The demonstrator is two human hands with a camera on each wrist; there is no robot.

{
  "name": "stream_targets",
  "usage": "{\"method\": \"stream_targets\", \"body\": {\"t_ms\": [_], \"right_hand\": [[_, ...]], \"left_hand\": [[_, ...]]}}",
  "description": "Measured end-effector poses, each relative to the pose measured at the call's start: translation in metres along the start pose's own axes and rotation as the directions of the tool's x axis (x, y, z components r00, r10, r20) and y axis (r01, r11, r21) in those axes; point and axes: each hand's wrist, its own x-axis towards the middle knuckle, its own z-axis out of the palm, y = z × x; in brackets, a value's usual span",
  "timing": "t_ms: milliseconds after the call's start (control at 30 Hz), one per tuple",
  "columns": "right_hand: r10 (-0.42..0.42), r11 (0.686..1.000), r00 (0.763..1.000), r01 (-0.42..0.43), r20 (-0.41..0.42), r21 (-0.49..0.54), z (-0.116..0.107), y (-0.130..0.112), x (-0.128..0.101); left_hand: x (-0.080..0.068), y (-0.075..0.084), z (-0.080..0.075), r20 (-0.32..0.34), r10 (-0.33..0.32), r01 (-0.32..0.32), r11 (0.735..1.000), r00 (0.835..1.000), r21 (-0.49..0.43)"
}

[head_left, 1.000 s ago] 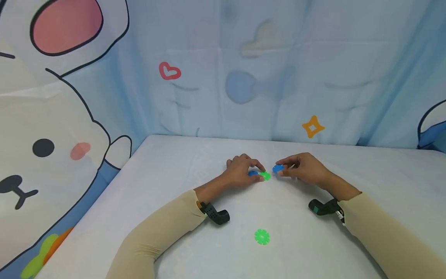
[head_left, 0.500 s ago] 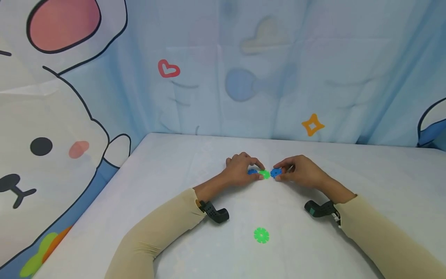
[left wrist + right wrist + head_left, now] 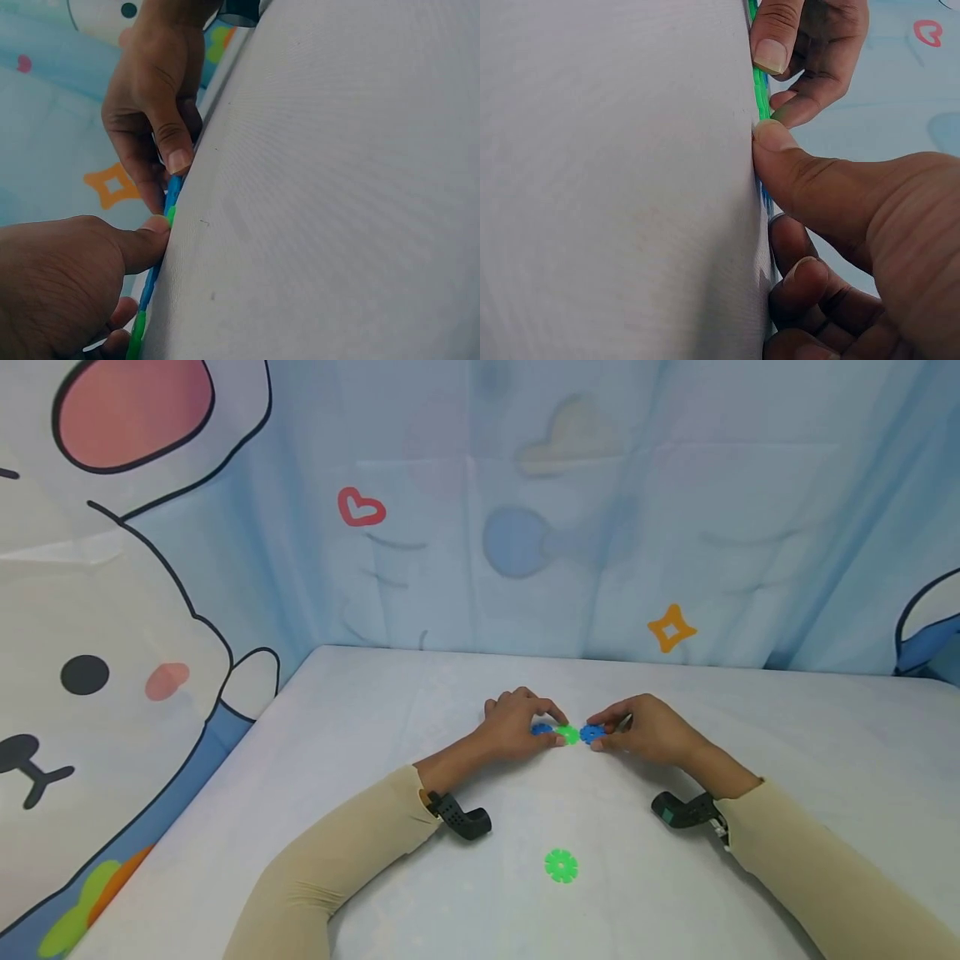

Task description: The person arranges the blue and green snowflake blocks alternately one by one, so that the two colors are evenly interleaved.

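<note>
Snowflake discs are being joined toward the middle of the white table (image 3: 360, 752), somewhat nearer its far edge: a green disc (image 3: 569, 734) is lying flat between a blue disc (image 3: 542, 729) on its left and another blue disc (image 3: 592, 732) on its right, the three sitting in a short row and looking as if they are touching edge to edge. The left hand (image 3: 516, 727) is pinching the left blue disc and the green one, thumb and curled fingers bearing down on them; the left wrist view is showing its thumb (image 3: 146, 244) pressing at the seam where blue meets green. The right hand (image 3: 645, 727) is pinching the right blue disc, its thumb (image 3: 780, 146) pushing the piece flat against the cloth beside the green edge. Whether the notches of this last blue piece are seated fully in the green one cannot be told, since both wrist views are seeing the discs edge-on. By my judgement the chain of three is nearly or just now being made up, with the pressing-home perhaps unfinished. A spare green disc (image 3: 561, 866) is lying alone well nearer the front edge, untouched, so at least that piece is remaining loose.
</note>
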Motion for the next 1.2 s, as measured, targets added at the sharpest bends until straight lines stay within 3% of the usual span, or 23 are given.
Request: {"method": "stream_targets", "body": {"t_ms": [467,1200], "right_hand": [[0.043,0.999,0.999,-0.043,-0.003,-0.029,-0.0009,-0.0022,0.0001],[0.022,0.999,1.0,-0.022,0.004,-0.035,-0.002,-0.0038,-0.0017]], "left_hand": [[-0.0002,0.0008,-0.0004,0.002,-0.003,0.003,1.0,1.0,0.01],[-0.0015,0.0013,-0.0002,-0.014,0.013,-0.013,1.0,1.0,-0.002]]}}
